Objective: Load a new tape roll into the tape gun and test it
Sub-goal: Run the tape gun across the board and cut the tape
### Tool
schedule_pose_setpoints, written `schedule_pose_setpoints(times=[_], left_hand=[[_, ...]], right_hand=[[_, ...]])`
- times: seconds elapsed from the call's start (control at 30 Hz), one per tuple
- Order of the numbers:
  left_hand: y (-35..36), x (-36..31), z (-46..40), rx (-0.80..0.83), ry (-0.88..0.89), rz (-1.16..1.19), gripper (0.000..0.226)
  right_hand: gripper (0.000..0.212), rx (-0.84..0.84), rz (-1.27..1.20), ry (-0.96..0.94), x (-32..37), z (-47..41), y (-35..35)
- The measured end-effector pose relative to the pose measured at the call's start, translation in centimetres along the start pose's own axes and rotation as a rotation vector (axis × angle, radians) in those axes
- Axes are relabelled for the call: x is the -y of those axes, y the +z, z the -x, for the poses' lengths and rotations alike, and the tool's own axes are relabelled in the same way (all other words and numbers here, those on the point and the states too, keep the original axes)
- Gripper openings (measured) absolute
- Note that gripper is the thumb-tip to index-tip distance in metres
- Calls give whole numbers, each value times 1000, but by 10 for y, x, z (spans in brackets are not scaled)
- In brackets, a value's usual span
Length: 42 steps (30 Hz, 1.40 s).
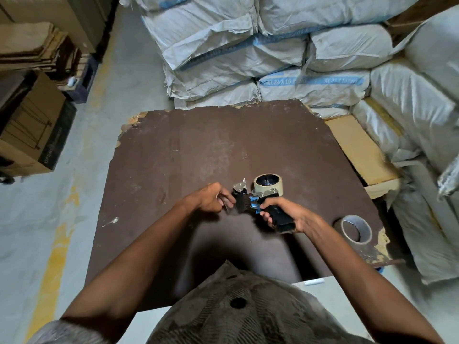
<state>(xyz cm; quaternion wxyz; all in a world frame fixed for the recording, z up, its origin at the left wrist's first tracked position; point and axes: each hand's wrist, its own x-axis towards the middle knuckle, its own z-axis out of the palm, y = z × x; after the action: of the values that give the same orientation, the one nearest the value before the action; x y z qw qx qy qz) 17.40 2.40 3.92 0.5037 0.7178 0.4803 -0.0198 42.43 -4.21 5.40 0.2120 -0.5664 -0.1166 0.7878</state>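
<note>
Chipped dark-brown wooden board (198, 150) on grey concrete floor (37, 199), stacked grey woven sacks (248, 58) behind — right hand (285, 214) gripped black tape gun (260, 202) bearing beige tape roll (267, 184), left hand (213, 199) pinched its front, spare empty tape core (355, 229) near board's right edge.

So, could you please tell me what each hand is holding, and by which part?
The right hand grips the tape gun by its black handle; the left hand pinches something at its front end, probably the tape's end.
</note>
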Motion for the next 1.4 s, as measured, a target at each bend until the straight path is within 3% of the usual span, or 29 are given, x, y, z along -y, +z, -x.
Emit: schedule_pose_setpoints(times=[0.4,0.53,0.87,1.0,1.2,1.4], left_hand=[[17,20,14,-217,4,-101,61],[19,31,16,-278,-100,-38,78],[44,53,33,-304,-153,-7,81],[54,55,40,-320,-125,-26,86],[68,61,49,-303,-93,-16,90],[79,69,56,-256,-46,-123,96]], right_hand=[[12,-151,190,-205,5,19,44],[12,-316,304,-293,7,16,62],[33,-777,715,-522,-6,-17,85],[51,-838,741,-571,-8,-33,89],[40,-894,743,-585,-38,-27,99],[44,-904,752,-559,-74,-38,99]])
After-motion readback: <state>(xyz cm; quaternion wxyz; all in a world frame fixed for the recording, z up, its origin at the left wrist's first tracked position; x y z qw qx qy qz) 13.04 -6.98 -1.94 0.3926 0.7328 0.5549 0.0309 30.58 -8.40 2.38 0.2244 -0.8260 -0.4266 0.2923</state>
